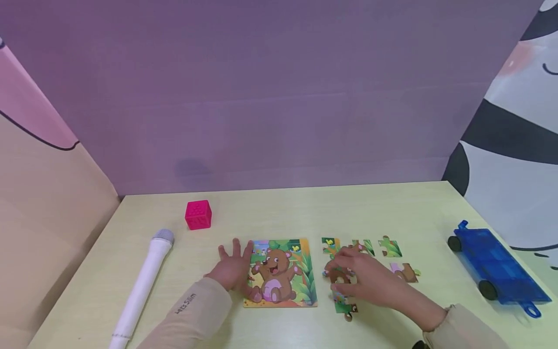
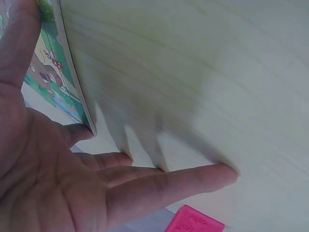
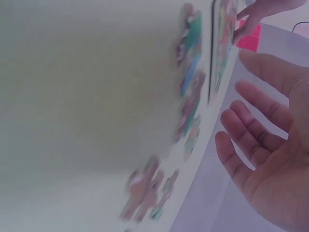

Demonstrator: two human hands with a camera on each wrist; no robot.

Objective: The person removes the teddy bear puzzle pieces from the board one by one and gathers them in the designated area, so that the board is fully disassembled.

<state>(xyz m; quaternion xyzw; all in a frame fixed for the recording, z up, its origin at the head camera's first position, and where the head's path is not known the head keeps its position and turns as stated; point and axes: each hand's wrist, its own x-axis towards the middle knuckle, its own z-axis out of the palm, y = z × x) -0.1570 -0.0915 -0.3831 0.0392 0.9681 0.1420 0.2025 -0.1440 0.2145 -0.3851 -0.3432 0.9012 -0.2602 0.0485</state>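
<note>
A square picture board with a cartoon bear (image 1: 275, 276) lies on the table. My left hand (image 1: 232, 269) rests spread at its left edge, and in the left wrist view a fingertip meets the board's edge (image 2: 77, 92). Over a group of loose jigsaw pieces to the right is my right hand (image 1: 368, 277), its fingers loosely bent and nothing between them in the right wrist view. It partly hides a brown bear piece (image 1: 339, 276). Below that lies a green piece (image 1: 344, 307); a corner piece (image 1: 330, 244), a leafy piece (image 1: 390, 247) and a brown-and-pink piece (image 1: 406, 272) lie around the hand.
A white microphone-shaped object (image 1: 146, 281) with a grey head lies on the left. Behind my left hand sits a pink textured cube (image 1: 198, 214). On the right is a blue see-through toy cart (image 1: 501, 266) with black wheels. A purple panel (image 1: 279, 121) stands along the table's back edge.
</note>
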